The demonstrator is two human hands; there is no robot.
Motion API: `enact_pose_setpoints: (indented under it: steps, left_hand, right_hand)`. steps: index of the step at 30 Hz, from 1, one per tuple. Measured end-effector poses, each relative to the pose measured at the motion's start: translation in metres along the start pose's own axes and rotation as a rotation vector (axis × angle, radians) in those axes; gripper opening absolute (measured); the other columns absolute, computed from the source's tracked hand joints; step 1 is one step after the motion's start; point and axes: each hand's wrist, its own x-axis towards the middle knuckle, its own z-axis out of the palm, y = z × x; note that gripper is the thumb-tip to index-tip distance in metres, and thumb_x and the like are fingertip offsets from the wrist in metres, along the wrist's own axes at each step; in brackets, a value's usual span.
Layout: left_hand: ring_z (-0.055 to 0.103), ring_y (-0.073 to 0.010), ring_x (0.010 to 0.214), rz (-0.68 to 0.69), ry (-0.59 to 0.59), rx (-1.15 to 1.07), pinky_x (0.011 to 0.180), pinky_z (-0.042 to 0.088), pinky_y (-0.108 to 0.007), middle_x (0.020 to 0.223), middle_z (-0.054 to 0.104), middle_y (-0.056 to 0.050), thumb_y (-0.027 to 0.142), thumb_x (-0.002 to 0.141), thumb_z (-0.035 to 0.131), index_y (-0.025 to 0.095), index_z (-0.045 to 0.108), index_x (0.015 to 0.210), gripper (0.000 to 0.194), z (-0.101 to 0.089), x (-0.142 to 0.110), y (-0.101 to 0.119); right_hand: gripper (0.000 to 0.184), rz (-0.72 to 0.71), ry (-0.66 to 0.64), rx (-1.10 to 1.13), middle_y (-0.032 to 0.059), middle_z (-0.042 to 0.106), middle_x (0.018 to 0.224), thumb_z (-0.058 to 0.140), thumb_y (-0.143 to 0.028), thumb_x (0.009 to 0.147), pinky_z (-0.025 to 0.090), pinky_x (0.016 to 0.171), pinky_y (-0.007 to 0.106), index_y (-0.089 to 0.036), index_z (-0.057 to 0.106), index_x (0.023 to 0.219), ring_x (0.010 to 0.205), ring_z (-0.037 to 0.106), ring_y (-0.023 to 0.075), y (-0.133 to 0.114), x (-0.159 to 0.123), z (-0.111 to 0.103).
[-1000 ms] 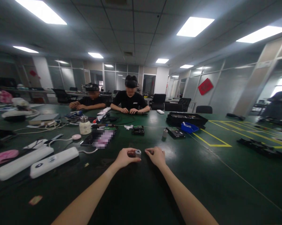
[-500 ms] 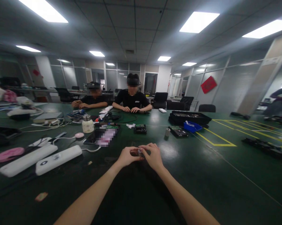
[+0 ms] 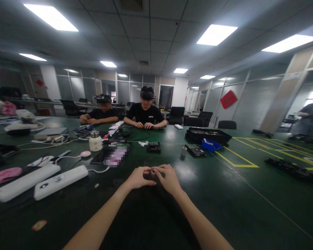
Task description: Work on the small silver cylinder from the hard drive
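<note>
My left hand (image 3: 139,177) and my right hand (image 3: 167,177) meet over the dark green table (image 3: 224,194), fingers curled together. Between their fingertips sits a small silver cylinder (image 3: 153,171), mostly hidden; both hands pinch it. A phone with a blurred screen (image 3: 112,154) lies just beyond my left hand. A small circuit board (image 3: 154,147) sits further ahead.
Two white power strips (image 3: 59,177) lie at left with a pink disc (image 3: 3,174). A white jar (image 3: 95,141), a grey cylinder (image 3: 183,151), a blue bin (image 3: 211,144) and a black tray (image 3: 207,133) stand ahead. Two people (image 3: 145,116) sit across the table.
My hands were apart a second ago, the left pinching the small cylinder. The right hand has come in, and both now close around it.
</note>
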Motion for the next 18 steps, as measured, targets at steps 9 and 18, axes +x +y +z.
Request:
enact_pose_setpoints:
  steps: [9, 18]
  left_hand:
    - [0.065, -0.0205, 0.095, -0.045, 0.052, 0.047, 0.086, 0.051, -0.044, 0.105, 0.066, -0.005, 0.027, 0.09, 0.06, 0.014, 0.059, 0.111, 0.025, -0.02, 0.004, 0.003]
    - [0.066, -0.0189, 0.091, -0.03, 0.067, 0.06, 0.083, 0.053, -0.041, 0.101, 0.068, -0.005, 0.028, 0.09, 0.06, 0.014, 0.063, 0.103, 0.02, -0.009, 0.002, 0.004]
  right_hand:
    - [0.024, -0.155, -0.014, -0.119, 0.0052, 0.065, 0.115, 0.055, -0.029, 0.092, 0.034, 0.091, 0.039, -0.033, 0.067, 0.112, 0.104, 0.055, 0.0227, 0.001, -0.001, -0.013]
    - [0.024, -0.166, -0.006, -0.132, 0.003, 0.066, 0.111, 0.056, -0.026, 0.092, 0.036, 0.085, 0.035, -0.035, 0.067, 0.111, 0.096, 0.058, 0.0206, -0.005, -0.001, -0.008]
